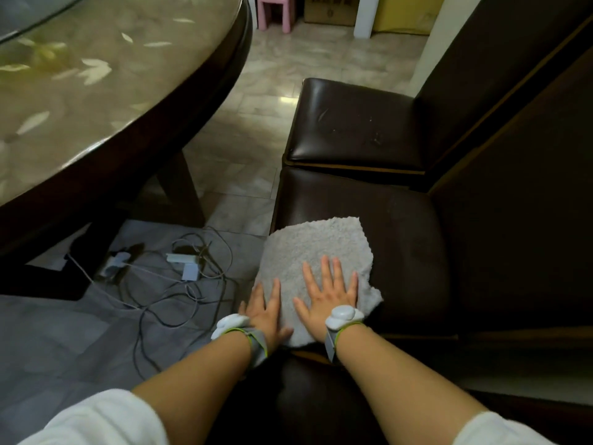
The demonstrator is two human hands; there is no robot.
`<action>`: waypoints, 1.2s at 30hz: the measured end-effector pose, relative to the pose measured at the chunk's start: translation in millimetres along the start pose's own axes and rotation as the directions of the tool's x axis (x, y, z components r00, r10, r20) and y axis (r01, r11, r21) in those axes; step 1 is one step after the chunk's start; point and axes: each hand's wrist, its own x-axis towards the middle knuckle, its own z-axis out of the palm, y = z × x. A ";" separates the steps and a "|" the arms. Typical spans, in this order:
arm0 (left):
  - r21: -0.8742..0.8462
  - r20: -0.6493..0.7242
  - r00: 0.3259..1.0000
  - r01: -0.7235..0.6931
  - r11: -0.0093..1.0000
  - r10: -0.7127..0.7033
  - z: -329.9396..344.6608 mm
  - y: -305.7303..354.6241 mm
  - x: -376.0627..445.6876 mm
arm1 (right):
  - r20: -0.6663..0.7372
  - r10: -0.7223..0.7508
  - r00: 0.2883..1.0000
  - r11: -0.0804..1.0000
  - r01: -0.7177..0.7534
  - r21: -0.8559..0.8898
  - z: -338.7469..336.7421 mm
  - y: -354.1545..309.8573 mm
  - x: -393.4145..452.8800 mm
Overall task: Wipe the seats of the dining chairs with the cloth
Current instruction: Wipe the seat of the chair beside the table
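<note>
On the far left, tabletop: a rounded tabletop with a dark wooden rim and a glossy beige surface patterned with pale leaf shapes filled the upper left.
Floor below it: a tangle of dark cables and small white adapters lay on a grey mat, beside the table's dark leg.
Left hand: the left hand lay flat on the left edge of the cloth, its grip spread, fingers straight and pressing down, thumb out to the side; a white device was strapped on the wrist with a grey band.
Cloth: the cloth was pale grey, fluffy and nubbly, roughly square with ragged wavy edges; it lay spread on the front left part of the near seat, its left edge reaching the seat's rim.
Right hand: the right hand rested palm down in the middle of the cloth, its grip splayed wide with straight fingers, holding nothing; a matching white wrist device sat on it.
Near chair: the near seat was dark brown, leather-like and padded, with a tall dark back on the right.
Far chair: a second seat of the same kind stood just behind, touching or nearly touching the first, its surface showing pale scuffs.
Background: a pink stool and a cardboard box stood on pale floor tiles.
</note>
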 end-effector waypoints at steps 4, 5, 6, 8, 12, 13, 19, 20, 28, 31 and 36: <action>0.206 -0.072 0.993 0.103 0.973 -0.090 -1.5 18.7 -11.3 | -0.007 -0.003 1.000 1.000 0.003 -0.001 9.8 1.7 -20.3; 0.219 -0.118 0.989 0.117 0.969 -0.093 -1.7 26.1 -13.7 | -0.012 0.010 1.000 1.000 -0.010 0.002 12.0 2.5 -23.1; 0.215 -0.158 0.985 0.098 0.972 -0.064 0.3 31.9 -16.5 | -0.015 0.023 1.000 1.000 -0.022 0.011 14.9 2.9 -25.7; 0.172 -0.175 0.984 -0.015 0.985 0.046 10.1 40.7 -23.8 | -0.017 0.067 0.998 0.997 -0.066 0.045 21.8 3.8 -33.6; 0.120 -0.215 0.965 -0.127 0.985 0.150 16.1 46.5 -24.5 | -0.032 0.150 0.988 0.974 -0.142 0.178 22.0 8.2 -35.4; 0.133 -0.216 0.962 -0.143 0.981 0.169 14.0 47.0 -20.7 | -0.038 0.172 0.984 0.967 -0.162 0.196 20.7 10.9 -33.6; 0.318 -0.130 0.933 -0.281 0.905 0.335 9.9 75.5 5.9 | -0.026 0.362 0.932 0.900 -0.342 0.270 16.5 45.9 -31.1; 0.347 -0.114 0.926 -0.303 0.887 0.361 12.0 83.5 9.4 | -0.023 0.388 0.921 0.891 -0.368 0.265 16.2 53.9 -32.0; 0.407 -0.032 0.879 -0.423 0.810 0.475 25.1 154.8 29.3 | -0.003 0.543 0.840 0.799 -0.515 0.310 14.5 134.2 -32.6; 0.432 -0.067 0.886 -0.389 0.814 0.458 33.5 161.1 33.1 | -0.101 0.503 0.859 0.840 -0.458 0.290 19.4 142.4 -28.8; 0.396 -0.099 0.847 -0.448 0.802 0.522 22.4 161.4 47.2 | -0.175 0.470 0.865 0.871 -0.422 0.253 17.6 160.9 -13.1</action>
